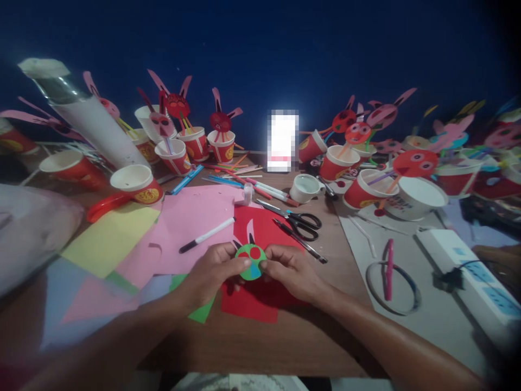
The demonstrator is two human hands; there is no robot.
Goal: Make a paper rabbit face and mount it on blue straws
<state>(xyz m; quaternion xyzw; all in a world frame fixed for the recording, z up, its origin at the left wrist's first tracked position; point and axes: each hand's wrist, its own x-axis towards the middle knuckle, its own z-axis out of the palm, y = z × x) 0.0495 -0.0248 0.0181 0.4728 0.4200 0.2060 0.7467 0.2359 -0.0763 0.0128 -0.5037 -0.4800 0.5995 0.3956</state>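
Between my two hands is a small round green paper face (251, 270), with red eye patches, a blue piece below them and narrow ears sticking up. My left hand (217, 267) pinches its left edge, the thumb lying across the front. On the other side my right hand (291, 266) grips the right edge between thumb and bent fingers. The face is held just above a red paper sheet (249, 309). A white marker with a black cap (207, 235) lies beyond my left hand. Black-handled scissors (303, 221) and a black pen (305, 245) lie beyond my right.
Pink paper (195, 217) and yellow paper (112, 239) spread to the left. Red cups with paper rabbit faces stand along the back, such as this cup (222, 145). A small white cup (305, 188) sits mid-table. A power strip (472, 271) lies at right.
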